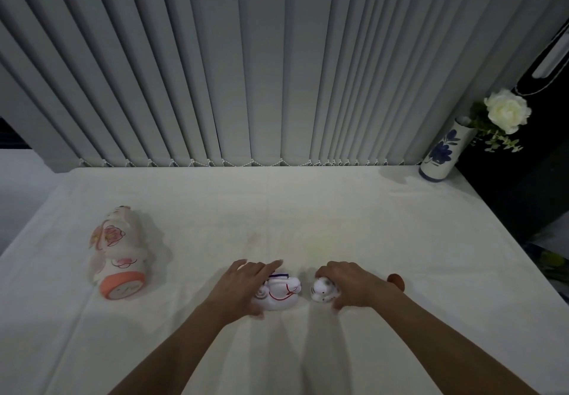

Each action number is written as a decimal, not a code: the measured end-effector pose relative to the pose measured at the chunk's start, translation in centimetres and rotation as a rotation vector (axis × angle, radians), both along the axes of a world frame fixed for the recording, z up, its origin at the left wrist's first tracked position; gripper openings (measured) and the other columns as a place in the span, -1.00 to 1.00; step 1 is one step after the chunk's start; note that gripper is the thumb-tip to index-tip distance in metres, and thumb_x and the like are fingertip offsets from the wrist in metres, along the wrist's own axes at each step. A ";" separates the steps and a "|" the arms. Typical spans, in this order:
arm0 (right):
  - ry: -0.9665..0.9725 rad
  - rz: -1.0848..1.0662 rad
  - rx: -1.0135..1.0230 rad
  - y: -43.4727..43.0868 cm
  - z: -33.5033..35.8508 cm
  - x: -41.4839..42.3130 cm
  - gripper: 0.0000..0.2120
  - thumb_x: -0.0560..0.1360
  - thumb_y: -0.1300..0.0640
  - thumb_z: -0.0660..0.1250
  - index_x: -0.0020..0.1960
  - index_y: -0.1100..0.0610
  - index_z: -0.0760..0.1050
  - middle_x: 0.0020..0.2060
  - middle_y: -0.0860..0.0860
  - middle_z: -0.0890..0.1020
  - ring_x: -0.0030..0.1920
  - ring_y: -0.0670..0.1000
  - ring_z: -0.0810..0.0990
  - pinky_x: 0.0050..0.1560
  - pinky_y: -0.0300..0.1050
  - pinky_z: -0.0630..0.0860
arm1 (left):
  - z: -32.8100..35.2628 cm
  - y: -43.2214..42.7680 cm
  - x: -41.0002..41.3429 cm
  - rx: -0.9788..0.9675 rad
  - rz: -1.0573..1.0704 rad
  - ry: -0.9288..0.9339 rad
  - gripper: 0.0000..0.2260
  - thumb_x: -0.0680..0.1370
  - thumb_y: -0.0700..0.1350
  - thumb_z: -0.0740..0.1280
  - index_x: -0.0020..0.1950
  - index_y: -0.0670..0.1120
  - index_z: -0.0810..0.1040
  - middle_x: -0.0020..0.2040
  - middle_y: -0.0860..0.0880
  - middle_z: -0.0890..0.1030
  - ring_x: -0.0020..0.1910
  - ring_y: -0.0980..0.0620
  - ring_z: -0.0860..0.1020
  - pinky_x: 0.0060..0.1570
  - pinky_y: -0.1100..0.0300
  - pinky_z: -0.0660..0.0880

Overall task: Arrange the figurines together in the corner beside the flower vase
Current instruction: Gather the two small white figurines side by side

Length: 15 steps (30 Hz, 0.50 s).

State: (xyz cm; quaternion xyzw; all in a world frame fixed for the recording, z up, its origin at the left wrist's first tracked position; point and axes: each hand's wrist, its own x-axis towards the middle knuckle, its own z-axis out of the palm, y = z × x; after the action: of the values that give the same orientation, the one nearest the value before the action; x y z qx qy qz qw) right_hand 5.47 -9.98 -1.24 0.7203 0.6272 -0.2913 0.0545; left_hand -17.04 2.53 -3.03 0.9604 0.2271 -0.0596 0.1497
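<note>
No readable writing on anything. My left hand point(246, 286) is cupped over the white figurine with red lines point(281, 294), my right hand point(351, 283) curled around the little spotted figurine point(321, 291), both mid-table. The blue-flowered vase point(441, 151) holding a white rose point(506, 111) stands in the far right corner.

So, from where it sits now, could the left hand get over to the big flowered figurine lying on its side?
Probably yes. The left hand rests on a small white figurine, and only bare cloth lies between it and the big flowered figurine to its left. Nothing blocks that path, though it would have to leave the small one.
</note>
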 end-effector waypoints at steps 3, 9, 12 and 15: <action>0.037 -0.007 -0.013 0.0 0.4 0.2 -0.25 0.28 0.01 0.53 0.38 0.06 0.28 0.19 0.08 0.47 0.19 0.10 0.46 0.10 -0.11 0.37 | 0.3 0.1 -0.3 -0.027 0.009 -0.004 -0.02 0.24 0.14 0.51 0.51 0.10 0.01 0.36 0.13 0.39 0.34 0.11 0.36 0.43 0.19 0.07; 0.128 -0.066 0.052 1.2 2.6 0.7 -0.25 0.35 -0.31 0.33 0.43 -0.08 0.19 0.31 -0.02 0.41 0.32 -0.01 0.40 0.30 -0.10 0.35 | 1.6 0.6 -2.0 -0.092 0.112 -0.159 -0.02 0.24 0.38 0.36 0.51 0.07 0.00 0.43 0.09 0.33 0.41 0.11 0.30 0.48 0.14 0.03; 0.145 -0.081 0.089 3.1 3.7 0.5 -0.29 0.38 -0.36 0.23 0.43 -0.07 0.21 0.34 -0.01 0.40 0.31 -0.02 0.42 0.31 -0.08 0.37 | 2.6 1.3 -3.7 -0.057 0.207 -0.235 -0.06 0.26 0.50 0.15 0.51 0.05 0.05 0.47 0.06 0.30 0.43 0.10 0.29 0.49 0.15 0.04; 0.137 -0.065 0.100 5.6 4.2 -0.2 -0.29 0.39 -0.37 0.18 0.43 -0.06 0.21 0.34 0.00 0.41 0.29 -0.01 0.42 0.32 -0.07 0.37 | 3.4 2.4 -6.0 -0.015 0.324 -0.311 -0.05 0.26 0.54 -0.07 0.51 0.00 0.10 0.48 0.03 0.29 0.44 0.07 0.28 0.48 0.11 0.07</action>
State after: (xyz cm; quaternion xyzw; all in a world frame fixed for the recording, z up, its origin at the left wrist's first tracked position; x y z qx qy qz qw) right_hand 5.25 -4.35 2.97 0.7206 0.6193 -0.3097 -0.0339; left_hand -23.00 4.88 0.38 0.9080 0.3521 0.1124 0.1976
